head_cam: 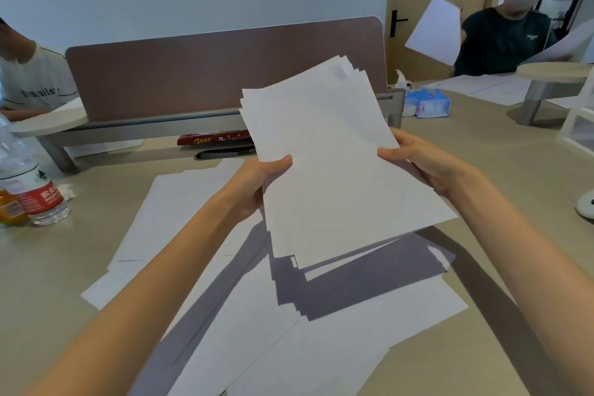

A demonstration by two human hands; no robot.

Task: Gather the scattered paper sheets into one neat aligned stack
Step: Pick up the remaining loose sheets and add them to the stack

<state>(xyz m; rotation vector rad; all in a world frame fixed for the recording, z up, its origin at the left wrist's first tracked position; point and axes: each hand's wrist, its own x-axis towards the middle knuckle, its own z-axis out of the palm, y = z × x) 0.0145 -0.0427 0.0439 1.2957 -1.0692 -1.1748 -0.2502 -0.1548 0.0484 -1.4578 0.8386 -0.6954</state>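
While both hands held paper above the desk, the scene ran from left to right as follows.

Far left: a water bottle point(32, 183) with a red label stood on the beige table point(501, 151), touching a smaller amber bottle point(11, 207) at the frame's edge; behind them sat a person in a white shirt point(35, 77).
Loose sheets point(180, 225): white pages lay overlapping and askew on the table, spreading from left of the forearms to the near edge, under the raised pile and its shadow.
Left hand point(257, 186): closed on the left long edge of the stack, thumb on top, fingers hidden beneath.
Stack point(334, 164): held clear of the table, tilted away, its far corners fanned and not flush.
Behind the stack: a brown divider panel point(225, 71) on a grey rail, with a red box point(212, 138) at its foot.
Right hand point(421, 164): gripping the stack's right long edge, thumb on top, palm below.
Right background: a blue tissue pack point(427, 103) lay on the table, and a second person in a dark shirt point(501, 42) held up one sheet point(434, 29).
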